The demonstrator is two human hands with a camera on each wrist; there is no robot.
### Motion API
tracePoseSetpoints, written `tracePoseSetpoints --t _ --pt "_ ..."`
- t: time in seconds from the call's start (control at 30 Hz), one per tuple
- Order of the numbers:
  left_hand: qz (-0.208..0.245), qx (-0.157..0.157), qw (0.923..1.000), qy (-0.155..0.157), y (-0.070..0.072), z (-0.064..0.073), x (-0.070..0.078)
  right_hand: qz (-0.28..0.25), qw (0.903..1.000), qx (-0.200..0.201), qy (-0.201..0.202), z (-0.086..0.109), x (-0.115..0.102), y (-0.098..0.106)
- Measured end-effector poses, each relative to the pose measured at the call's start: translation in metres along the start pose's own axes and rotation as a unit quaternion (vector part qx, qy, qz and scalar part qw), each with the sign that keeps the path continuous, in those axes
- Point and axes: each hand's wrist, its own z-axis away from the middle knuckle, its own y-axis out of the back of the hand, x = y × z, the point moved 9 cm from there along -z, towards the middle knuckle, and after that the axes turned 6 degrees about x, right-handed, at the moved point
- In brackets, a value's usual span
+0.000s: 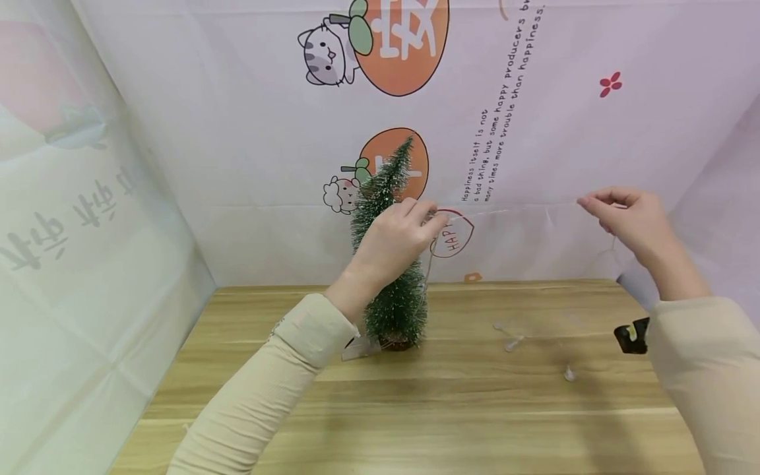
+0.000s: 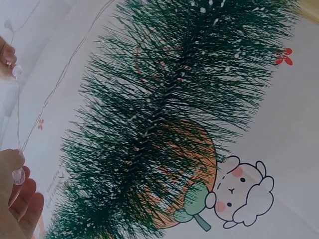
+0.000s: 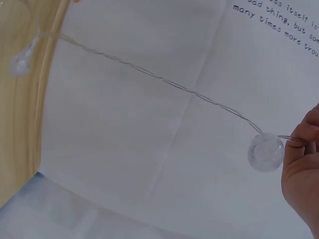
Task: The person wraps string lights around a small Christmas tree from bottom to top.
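A small green artificial Christmas tree (image 1: 396,307) with white-flecked bristles stands upright on the table. In front of its middle, my left hand (image 1: 394,241) pinches the thin wire of a string of lights (image 3: 164,79). A clear bulb (image 2: 19,176) shows at those fingers in the left wrist view. Off to the right, my raised right hand (image 1: 635,221) pinches the same wire between thumb and fingertips. The stretch between both hands is nearly level. Beside the right fingers hangs a round clear bulb (image 3: 265,152). From the left hand, wire also runs down along the tree's right side.
Several clear bulbs, such as one bulb (image 1: 569,373), trail over the wooden table (image 1: 415,422) at right. Near the right sleeve lies a black object (image 1: 631,336). A clear flat piece (image 1: 359,349) sits by the tree's base. Printed cloth (image 1: 249,165) hangs behind.
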Motion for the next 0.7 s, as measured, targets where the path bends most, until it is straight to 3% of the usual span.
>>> tracePoseSetpoints --t 0.33,0.7 --pt "-0.03 -0.026 0.9992 -0.011 -0.008 0.006 0.004 0.027 0.9991 0.023 -0.022 -0.008 -0.021 0.005" --pt "-0.064 0.001 0.9976 -0.027 -0.012 0.012 0.01 -0.058 0.9957 0.07 -0.02 -0.021 -0.066 0.019"
